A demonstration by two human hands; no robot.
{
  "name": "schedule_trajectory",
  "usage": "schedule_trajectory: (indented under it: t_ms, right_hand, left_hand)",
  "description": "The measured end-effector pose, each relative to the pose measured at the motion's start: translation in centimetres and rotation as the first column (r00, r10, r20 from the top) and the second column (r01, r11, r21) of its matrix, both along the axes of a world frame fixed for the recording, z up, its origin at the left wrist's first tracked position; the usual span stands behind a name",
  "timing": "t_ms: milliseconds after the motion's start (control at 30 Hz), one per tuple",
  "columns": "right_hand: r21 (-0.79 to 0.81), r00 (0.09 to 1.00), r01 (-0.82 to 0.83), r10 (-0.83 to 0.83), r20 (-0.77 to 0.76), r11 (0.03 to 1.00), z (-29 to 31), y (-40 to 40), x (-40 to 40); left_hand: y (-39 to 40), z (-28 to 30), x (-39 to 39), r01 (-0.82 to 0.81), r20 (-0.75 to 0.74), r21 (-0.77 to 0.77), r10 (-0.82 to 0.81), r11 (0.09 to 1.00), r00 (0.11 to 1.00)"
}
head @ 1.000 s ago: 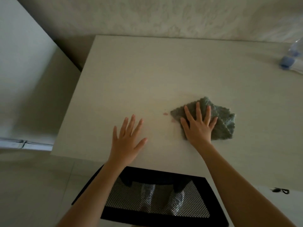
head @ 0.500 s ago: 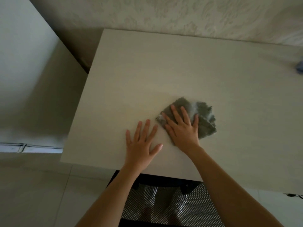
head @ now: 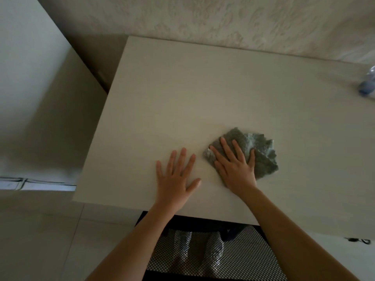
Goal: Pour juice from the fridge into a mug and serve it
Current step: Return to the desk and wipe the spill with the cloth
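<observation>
Right grip [head: 236, 169] flat on cloth [head: 261, 157] (shifted rightward); left grip [head: 175, 179] splayed.

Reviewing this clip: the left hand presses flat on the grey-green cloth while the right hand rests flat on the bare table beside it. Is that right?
Not quite: the hands are swapped. In the head view the right hand presses flat on the grey-green cloth, while the left hand rests flat on the bare table beside it.

Light: dim, soft, no glare.
Blur: bottle [head: 367, 86] at right edge smeared.
Edges: wide-angle bending of table [head: 182, 98].
</observation>
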State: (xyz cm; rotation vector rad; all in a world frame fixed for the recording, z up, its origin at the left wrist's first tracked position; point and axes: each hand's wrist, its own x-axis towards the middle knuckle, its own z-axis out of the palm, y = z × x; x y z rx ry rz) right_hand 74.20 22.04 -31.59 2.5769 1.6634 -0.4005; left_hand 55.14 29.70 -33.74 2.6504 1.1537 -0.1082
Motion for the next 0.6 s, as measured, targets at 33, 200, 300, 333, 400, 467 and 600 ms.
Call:
schedule_trajectory:
  t_ms: [33,200,300,333,400,467,600]
  right_hand:
    - [-0.008,1.0,0.024,-0.024,-0.017,1.0,0.1,0.8,0.3]
    - [-0.003,0.999,0.024,-0.024,-0.044,1.0,0.2,0.2,-0.3]
    - [0.012,0.999,-0.032,0.032,-0.032,0.999,-0.1,-2.6,-1.0]
    - [0.008,0.999,-0.043,0.043,-0.029,0.999,-0.2,-3.3,-1.1]
    - [0.007,0.997,-0.068,0.068,-0.024,0.998,-0.1,-3.8,-1.1]
    - [0.011,0.995,-0.092,0.092,-0.027,0.996,0.2,-4.0,-0.8]
    - [0.014,0.999,-0.042,0.042,-0.026,0.999,0.4,-6.4,3.2]
  left_hand:
    - [0.1,0.0,-0.1,0.003,0.002,-0.014,-0.003,1.0,1.0]
    - [0.3,0.2,0.0,0.002,-0.026,-0.05,-0.003,0.999,1.0]
    - [0.3,0.6,0.3,-0.007,-0.037,-0.083,0.004,0.996,0.999]
    - [0.4,0.7,0.4,-0.019,-0.055,-0.128,0.012,0.992,0.998]
    - [0.5,1.2,0.7,-0.042,-0.086,-0.17,0.028,0.985,0.996]
    - [0.6,1.5,0.9,-0.052,-0.119,-0.173,0.031,0.984,0.992]
    - [0.3,1.9,1.0,-0.05,-0.127,-0.138,0.033,0.989,0.991]
